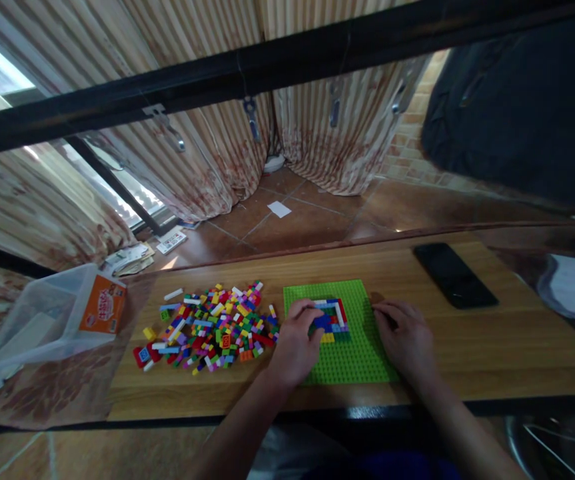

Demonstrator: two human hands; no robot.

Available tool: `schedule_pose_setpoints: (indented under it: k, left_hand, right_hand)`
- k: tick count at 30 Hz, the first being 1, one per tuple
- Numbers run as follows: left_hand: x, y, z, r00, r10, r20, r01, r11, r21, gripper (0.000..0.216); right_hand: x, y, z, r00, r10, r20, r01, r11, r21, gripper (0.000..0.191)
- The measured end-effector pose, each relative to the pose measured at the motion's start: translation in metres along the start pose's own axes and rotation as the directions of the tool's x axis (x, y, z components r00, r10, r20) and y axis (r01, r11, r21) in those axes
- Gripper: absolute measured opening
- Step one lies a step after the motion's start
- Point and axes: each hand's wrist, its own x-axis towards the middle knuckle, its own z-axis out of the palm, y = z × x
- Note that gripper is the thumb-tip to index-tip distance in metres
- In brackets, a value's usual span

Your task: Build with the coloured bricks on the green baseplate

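Observation:
A green baseplate (352, 360) lies on the wooden board in front of me. A small build of blue, red, white and yellow bricks (334, 315) stands on its upper half. My left hand (297, 340) rests on the plate's left side, its fingers curled and pressing on the left part of the brick build. Palm down on the plate's right edge lies my right hand (404, 337), fingers bent, nothing visible in it. A heap of several loose coloured bricks (212, 327) spreads to the left of the plate.
A black phone (454, 275) lies at the board's far right. A clear plastic box (42, 320) with an orange label stands at the left. Striped curtains, a black bar and tiled floor lie beyond the board. White paper (574, 287) sits at the right edge.

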Motion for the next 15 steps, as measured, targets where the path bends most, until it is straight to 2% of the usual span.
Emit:
schedule_pose_setpoints:
  k: [3,6,10,15]
  left_hand:
    - [0.014,-0.001,0.010,0.996,0.076,0.050,-0.078,0.997,0.026,0.024]
    - [0.022,-0.003,0.016,0.995,0.090,0.040,-0.094,0.989,0.115,0.020]
    - [0.022,-0.005,0.016,0.998,0.066,-0.018,-0.059,0.966,0.253,0.017]
    - [0.018,-0.005,0.018,0.996,0.007,-0.086,0.018,0.958,0.285,0.019]
  right_hand:
    - [0.000,0.000,0.000,1.000,0.008,0.007,-0.008,1.000,0.007,0.019]
    - [0.000,-0.002,-0.001,0.999,0.027,0.022,-0.027,0.999,0.019,0.019]
    - [0.001,-0.005,-0.003,0.998,0.053,0.030,-0.053,0.998,0.024,0.020]
    - [0.001,-0.005,-0.004,0.998,0.053,0.036,-0.055,0.998,0.041,0.020]
